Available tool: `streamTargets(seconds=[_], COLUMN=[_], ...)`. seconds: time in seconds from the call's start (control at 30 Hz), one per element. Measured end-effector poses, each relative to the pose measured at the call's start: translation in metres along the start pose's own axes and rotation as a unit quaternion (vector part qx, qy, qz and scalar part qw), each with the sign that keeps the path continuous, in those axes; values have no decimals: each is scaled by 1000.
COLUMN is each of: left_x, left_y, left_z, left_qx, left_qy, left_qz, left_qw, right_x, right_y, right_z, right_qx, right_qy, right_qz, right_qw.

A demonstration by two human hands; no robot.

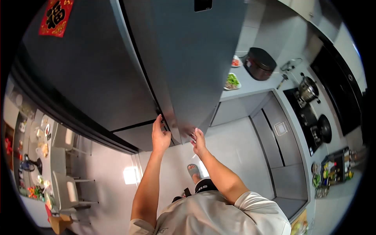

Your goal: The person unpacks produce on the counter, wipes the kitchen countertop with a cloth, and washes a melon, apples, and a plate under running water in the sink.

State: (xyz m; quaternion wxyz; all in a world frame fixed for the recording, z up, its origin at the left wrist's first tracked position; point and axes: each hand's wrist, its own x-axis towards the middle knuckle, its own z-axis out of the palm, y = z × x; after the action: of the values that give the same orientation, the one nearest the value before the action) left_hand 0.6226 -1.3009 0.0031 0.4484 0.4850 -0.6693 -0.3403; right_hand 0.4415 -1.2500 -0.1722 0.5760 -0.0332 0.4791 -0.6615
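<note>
A tall dark grey refrigerator fills the upper middle of the head view, with a left door [90, 66] and a right door [196, 58] parted by a narrow dark gap. My left hand [160, 138] is raised by the lower end of that gap, fingers stretched upward and thumb apart. Close to the bottom part of the right door is my right hand [199, 141], its fingers loosely bent and spaced, with nothing visible in them. Whether either hand touches the door surface, I cannot tell.
A counter at right bears a black rice cooker [260, 64] and a plate of chopped greens and meat [232, 81]. Beyond are a steel pot [308, 89] and a black pan [324, 128] near the stove. Chairs [64, 191] stand along a laden table at left.
</note>
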Motion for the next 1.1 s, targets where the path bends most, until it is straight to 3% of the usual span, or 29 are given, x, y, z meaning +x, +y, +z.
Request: streamTargets(seconds=[0.07,0.1,0.17,0.23,0.3,0.53,0.63,0.7,0.8,0.9,0.97,1.1], left_x=[-24,-37,-65,-86,-100,-106,-97,-86,-60,-25,0,58], left_y=[4,14,35,47,57,81,73,62,43,6,2,-19], left_z=[14,20,31,42,49,46,36,29,14,-3,-21,-51], left_qx=[8,0,-5,-23,30,-20,-21,-32,-10,51,68,131], left_qy=[-62,-73,-126,-144,-205,-217,-192,-151,-75,11,59,136], left_qz=[28,37,76,101,200,153,132,122,96,83,48,40], left_qw=[998,997,989,984,958,964,972,980,993,995,995,981], right_x=[-50,-70,-104,-130,-136,-124,-110,-119,-96,-80,-99,-36], right_y=[-17,-27,-39,-55,-62,-107,-112,-103,-32,9,-17,-41], right_z=[-8,-15,-31,-44,-61,-124,-137,-118,-114,-55,31,152], right_qx=[-59,-53,-91,-68,-87,-77,-112,-87,-66,-131,-154,-198], right_qy=[101,111,115,104,123,323,355,460,409,172,23,-229], right_qz=[-96,-107,-224,-249,-359,-337,-415,-359,-271,-226,-192,-221], right_qw=[989,987,964,960,921,881,830,808,869,950,969,927])
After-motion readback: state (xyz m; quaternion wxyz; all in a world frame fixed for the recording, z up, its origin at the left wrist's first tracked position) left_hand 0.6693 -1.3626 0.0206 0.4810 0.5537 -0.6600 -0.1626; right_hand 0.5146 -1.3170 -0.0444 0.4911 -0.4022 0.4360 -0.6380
